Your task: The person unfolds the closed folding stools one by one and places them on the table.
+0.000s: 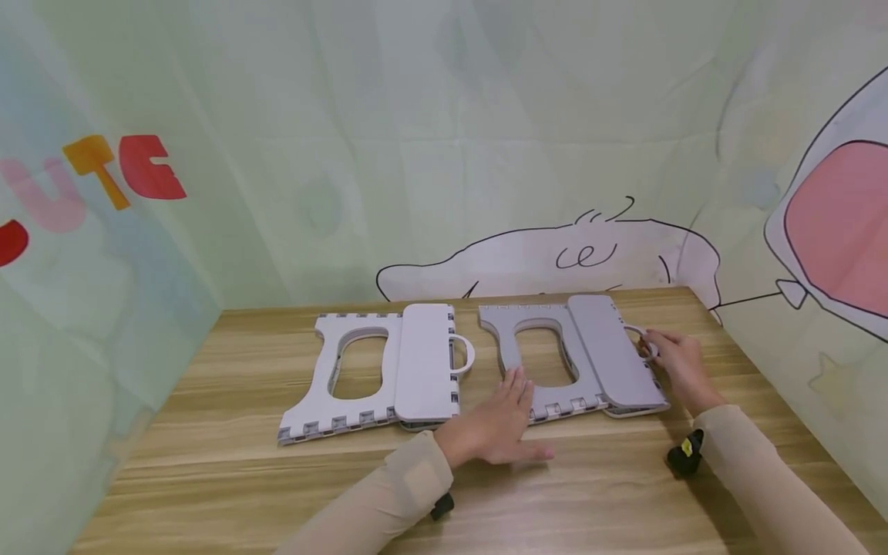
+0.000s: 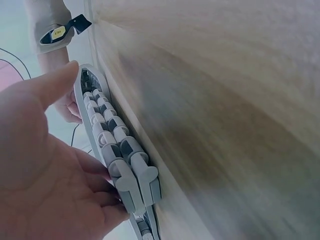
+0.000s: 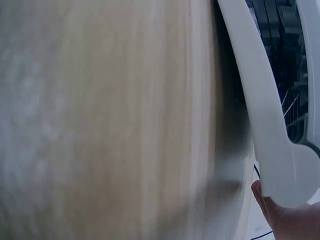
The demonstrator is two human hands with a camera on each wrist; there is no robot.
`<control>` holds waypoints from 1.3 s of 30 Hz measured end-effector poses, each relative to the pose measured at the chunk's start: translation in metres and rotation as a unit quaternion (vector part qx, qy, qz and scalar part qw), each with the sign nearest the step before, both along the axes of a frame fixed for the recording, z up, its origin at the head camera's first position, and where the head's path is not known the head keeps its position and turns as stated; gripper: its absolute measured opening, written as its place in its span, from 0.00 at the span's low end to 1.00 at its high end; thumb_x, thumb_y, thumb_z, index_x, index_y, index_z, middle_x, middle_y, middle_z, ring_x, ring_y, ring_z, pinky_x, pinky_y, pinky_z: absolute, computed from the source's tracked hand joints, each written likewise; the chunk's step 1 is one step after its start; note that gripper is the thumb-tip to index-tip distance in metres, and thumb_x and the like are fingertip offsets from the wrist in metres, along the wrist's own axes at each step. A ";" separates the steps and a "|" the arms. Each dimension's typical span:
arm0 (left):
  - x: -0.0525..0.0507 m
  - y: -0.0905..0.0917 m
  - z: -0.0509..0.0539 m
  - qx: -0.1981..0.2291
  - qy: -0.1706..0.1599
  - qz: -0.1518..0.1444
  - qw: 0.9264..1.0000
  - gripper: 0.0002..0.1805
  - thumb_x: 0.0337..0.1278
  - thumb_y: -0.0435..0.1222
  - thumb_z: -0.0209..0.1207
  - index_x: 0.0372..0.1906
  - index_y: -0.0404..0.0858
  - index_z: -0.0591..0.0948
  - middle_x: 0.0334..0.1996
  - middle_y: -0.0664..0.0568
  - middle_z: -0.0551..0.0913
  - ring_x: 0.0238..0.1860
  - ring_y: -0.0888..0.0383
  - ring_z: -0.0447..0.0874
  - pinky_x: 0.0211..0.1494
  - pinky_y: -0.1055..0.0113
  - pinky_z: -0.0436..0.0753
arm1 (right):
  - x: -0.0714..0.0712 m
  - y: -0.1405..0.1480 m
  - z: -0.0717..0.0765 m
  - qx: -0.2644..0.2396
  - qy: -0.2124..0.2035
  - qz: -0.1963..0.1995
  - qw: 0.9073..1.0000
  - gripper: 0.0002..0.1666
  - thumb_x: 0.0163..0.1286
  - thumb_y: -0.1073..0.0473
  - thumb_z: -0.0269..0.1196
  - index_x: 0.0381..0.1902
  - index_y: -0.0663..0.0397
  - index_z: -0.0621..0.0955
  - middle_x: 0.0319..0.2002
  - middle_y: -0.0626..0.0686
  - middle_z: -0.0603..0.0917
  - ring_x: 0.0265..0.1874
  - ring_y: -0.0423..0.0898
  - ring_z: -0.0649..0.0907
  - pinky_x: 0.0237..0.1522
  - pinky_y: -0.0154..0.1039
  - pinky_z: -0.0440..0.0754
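Note:
Two folded plastic step stools lie flat side by side on the table. On the right-hand folding stool [image 1: 607, 354], my right hand [image 1: 683, 368] pinches the loop handle [image 1: 634, 330] at its right edge. My left hand [image 1: 501, 422], fingers extended, touches the near left part of this same stool's leg. In the left wrist view, the fingers of the left hand [image 2: 55, 185] lie against the stool's hinged edge [image 2: 117, 130]. The right wrist view shows the stool's pale edge [image 3: 265, 100] close up, with a bit of the right hand [image 3: 295, 222] below it.
To the left lies the other folding stool [image 1: 426, 362], its handle [image 1: 466, 356] pointing right toward the first. Both are on a wood-grain table [image 1: 229, 408]. A printed curtain [image 1: 416, 154] stands along the table's back and sides.

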State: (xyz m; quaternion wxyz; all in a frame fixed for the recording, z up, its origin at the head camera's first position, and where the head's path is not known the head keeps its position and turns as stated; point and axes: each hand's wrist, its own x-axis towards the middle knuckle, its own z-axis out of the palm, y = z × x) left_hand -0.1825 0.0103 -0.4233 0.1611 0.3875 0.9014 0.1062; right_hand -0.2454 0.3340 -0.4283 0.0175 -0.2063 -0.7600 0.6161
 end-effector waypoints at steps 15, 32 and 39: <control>0.000 -0.002 0.004 -0.008 0.015 -0.004 1.000 0.51 0.72 0.63 0.41 0.77 0.25 0.46 0.77 0.30 0.35 0.77 0.42 0.28 0.78 0.57 0.41 | 0.001 -0.002 0.007 -0.057 0.053 -0.027 0.997 0.30 0.78 0.57 0.49 0.67 0.77 0.68 0.27 0.39 0.85 0.31 0.30 0.83 0.37 0.24 0.82; 0.000 -0.002 0.002 0.003 0.015 0.000 1.000 0.48 0.75 0.61 0.39 0.76 0.24 0.46 0.77 0.30 0.35 0.78 0.43 0.29 0.78 0.58 0.41 | 0.007 -0.005 0.027 -0.073 0.101 -0.026 0.992 0.30 0.78 0.60 0.50 0.66 0.82 0.66 0.27 0.40 0.83 0.30 0.32 0.84 0.38 0.25 0.83; 0.002 -0.001 0.002 0.012 0.012 0.000 1.000 0.50 0.74 0.61 0.40 0.76 0.23 0.44 0.76 0.29 0.34 0.77 0.41 0.27 0.78 0.58 0.40 | 0.009 -0.006 0.037 -0.117 0.133 -0.032 0.984 0.28 0.76 0.65 0.50 0.64 0.85 0.63 0.25 0.43 0.84 0.28 0.32 0.85 0.36 0.25 0.83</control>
